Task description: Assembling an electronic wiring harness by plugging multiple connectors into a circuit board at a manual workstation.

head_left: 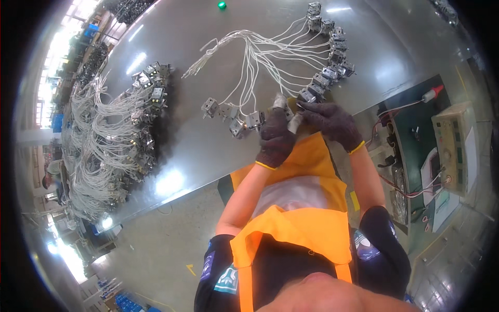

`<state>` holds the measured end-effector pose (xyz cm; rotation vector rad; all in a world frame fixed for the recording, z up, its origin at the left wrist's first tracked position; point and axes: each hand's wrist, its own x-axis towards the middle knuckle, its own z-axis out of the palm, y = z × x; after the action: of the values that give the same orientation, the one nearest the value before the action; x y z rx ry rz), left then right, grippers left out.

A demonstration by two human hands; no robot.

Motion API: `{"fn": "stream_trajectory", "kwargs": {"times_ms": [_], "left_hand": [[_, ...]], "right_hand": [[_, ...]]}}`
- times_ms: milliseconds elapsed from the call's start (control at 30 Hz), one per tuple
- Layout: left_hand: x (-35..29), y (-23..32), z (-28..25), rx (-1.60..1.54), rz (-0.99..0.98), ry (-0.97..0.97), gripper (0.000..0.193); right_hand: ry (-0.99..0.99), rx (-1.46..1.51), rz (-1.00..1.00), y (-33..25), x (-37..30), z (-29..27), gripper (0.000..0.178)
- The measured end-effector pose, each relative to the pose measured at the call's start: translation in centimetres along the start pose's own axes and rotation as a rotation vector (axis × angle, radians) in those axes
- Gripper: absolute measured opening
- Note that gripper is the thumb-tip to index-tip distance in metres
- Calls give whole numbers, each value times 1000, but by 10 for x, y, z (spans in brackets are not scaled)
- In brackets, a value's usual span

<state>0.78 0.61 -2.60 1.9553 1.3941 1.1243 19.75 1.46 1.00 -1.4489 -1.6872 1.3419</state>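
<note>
My left hand (276,136), in a dark glove with a yellow cuff and pale-wrapped fingertips, is closed on a small metal switch-like part at the table's near edge. Partly covered by the fingers, that part shows little of its shape. My right hand (334,124), gloved the same way, closes in from the right with its fingers pinched at the same spot; what it grips is hidden. Metal parts on white wires (254,49) fan out in an arc around my hands. Some metal parts (238,126) lie left of my left hand, others (322,79) beyond my right.
A large pile of similar wired parts (112,140) covers the left of the grey metal table (202,148). A green light (222,5) sits at the far side. On the right, a lower green surface holds a boxy instrument (455,148) and a red-tipped probe (432,94) with cables.
</note>
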Motion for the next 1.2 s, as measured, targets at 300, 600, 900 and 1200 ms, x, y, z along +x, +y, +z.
{"fn": "stream_trajectory", "kwargs": {"times_ms": [300,600,900,1200], "left_hand": [[18,2,7,67,130,-72,53],[18,-2,8,103,120,-110,67],[-21,18,-10,227,210,71,75],[14,-24,-129,233,-493,416,67]], "right_hand": [[160,-807,-347,-29,-14,9,26],[116,-879,-313,-28,-8,16,17],[141,-428,-487,-26,-28,13,23],[100,50,-124,-15,-16,67,47]]}}
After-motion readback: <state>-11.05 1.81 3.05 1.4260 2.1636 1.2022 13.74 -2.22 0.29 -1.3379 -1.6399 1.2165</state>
